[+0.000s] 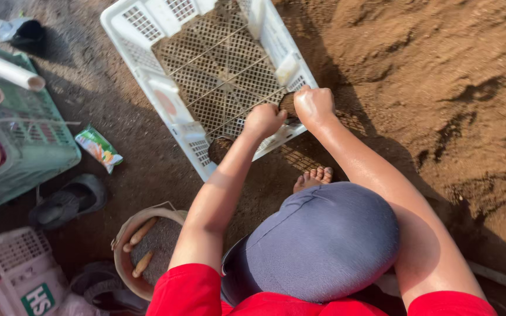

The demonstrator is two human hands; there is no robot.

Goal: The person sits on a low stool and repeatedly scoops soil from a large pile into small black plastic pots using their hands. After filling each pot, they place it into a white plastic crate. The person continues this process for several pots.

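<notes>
My left hand [263, 120] and my right hand [314, 105] are both closed around a small dark round pot [288, 104] at the near edge of a white plastic crate [147, 76]. The crate has a mesh bottom and lies tilted on the bare ground. A second small dark pot [220, 147] filled with soil sits in the crate's near corner, just left of my left forearm. What the held pot contains is hidden by my fingers.
A mound of loose brown soil [440, 88] lies to the right. A bucket [125, 234] holding soil and stick-like pieces stands near my left elbow. A green crate [36, 146] with white pipes [7, 70], a wrapper [99, 147], a sandal [68, 202] and my bare foot [313, 177] are nearby.
</notes>
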